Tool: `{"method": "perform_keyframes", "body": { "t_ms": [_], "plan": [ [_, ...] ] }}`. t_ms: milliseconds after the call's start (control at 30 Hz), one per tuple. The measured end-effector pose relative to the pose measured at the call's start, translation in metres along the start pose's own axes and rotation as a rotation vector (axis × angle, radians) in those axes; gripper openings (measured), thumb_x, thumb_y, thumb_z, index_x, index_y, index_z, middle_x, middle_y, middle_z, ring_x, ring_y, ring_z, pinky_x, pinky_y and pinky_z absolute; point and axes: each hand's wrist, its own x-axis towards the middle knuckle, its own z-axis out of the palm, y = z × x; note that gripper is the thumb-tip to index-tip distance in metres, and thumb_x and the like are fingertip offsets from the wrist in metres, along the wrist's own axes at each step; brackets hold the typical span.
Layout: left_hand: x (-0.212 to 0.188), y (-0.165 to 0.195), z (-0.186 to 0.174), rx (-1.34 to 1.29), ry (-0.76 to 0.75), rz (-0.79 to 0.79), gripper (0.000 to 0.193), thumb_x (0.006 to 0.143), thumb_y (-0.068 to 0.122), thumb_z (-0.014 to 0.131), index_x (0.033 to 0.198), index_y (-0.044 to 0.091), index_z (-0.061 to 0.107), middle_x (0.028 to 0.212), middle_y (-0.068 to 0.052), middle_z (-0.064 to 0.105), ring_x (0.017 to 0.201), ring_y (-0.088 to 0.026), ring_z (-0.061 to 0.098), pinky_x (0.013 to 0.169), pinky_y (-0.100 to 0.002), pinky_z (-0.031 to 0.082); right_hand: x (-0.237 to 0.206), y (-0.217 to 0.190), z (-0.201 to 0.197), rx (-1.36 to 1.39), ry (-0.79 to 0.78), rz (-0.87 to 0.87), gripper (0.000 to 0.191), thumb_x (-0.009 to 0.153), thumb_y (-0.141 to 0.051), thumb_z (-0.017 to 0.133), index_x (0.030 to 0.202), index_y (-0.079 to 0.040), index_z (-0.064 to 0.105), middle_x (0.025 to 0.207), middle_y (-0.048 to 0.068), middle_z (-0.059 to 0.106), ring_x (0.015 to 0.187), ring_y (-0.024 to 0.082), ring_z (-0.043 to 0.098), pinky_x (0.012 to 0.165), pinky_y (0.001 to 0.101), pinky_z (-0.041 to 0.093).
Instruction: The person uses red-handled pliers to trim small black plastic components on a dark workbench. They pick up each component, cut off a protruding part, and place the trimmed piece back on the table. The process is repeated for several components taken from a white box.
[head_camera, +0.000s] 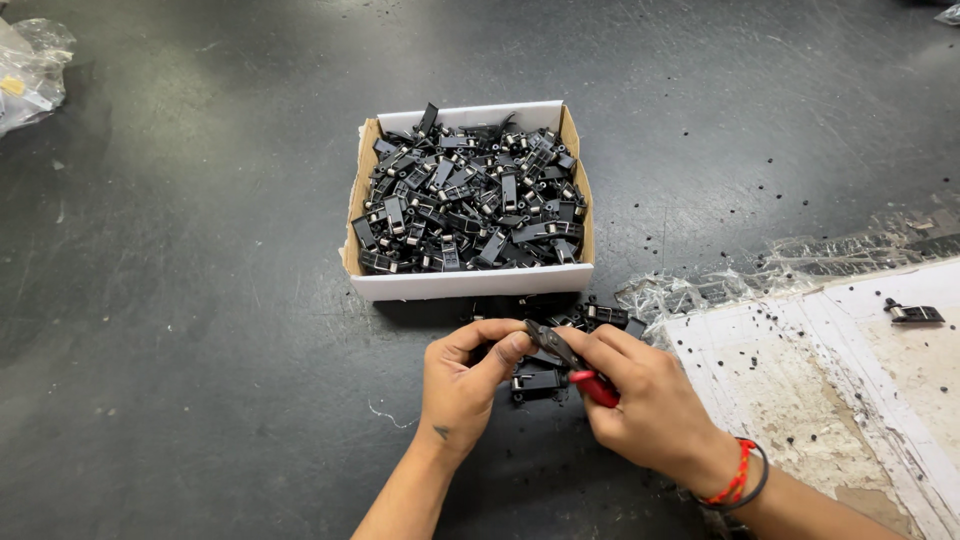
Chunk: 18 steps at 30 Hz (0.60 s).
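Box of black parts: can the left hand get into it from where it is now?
Probably yes. The box stands open-topped just beyond the left hand, and only a few loose parts lie between. But its fingers are pinching a small part against the red-handled cutters, so it isn't free.

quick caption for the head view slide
Two hands work red-handled pliers on a small black part beside a box of black parts.

Single head view — steep downward look, close over dark worktop (180, 300)
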Motion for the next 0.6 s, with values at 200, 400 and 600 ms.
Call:
{"method": "perform_keyframes", "body": {
  "t_ms": [200, 400, 600],
  "plan": [
    [0.005, -0.002, -0.005, -0.124, 0.049, -0.075, 0.024, 0.091, 0.016, 0.075, 0.108, -0.001, 0.077, 0.087, -0.005, 0.077, 0.063, -0.005, 0.051, 0.056, -0.02, 0.039, 0.001, 0.006, -0.014, 0.076, 0.019, -0.098, 0.051, 0.078, -0.016, 0.079, 0.124, -0.004, 0.063, 0.106, 0.012, 0.065, 0.093, 0.03, 0.068, 0.08, 0.0381, 0.054],
    [0.009, -0.007, -0.012, -0.178, 0.168, -0.121, 0.026, 0.088, 0.021, 0.081, 0.104, 0.001, 0.078, 0.084, 0.0, 0.071, 0.062, -0.003, 0.048, 0.053, -0.02, 0.036, -0.017, 0.046, 0.021, -0.204, -0.101, -0.443, 0.059, 0.066, -0.041, 0.088, 0.115, -0.013, 0.069, 0.117, 0.008, 0.064, 0.11, 0.029, 0.063, 0.093, 0.0409, 0.052],
    [-0.007, -0.013, -0.009, -0.122, -0.084, -0.18, 0.023, 0.103, 0.026, 0.077, 0.109, 0.004, 0.076, 0.092, 0.001, 0.069, 0.074, -0.004, 0.05, 0.065, -0.02, 0.041, 0.009, 0.115, 0.084, 0.03, 0.302, -0.317, 0.046, 0.07, -0.038, 0.081, 0.105, -0.009, 0.073, 0.108, 0.01, 0.072, 0.098, 0.023, 0.071, 0.088, 0.0356, 0.056]
  ]
}}
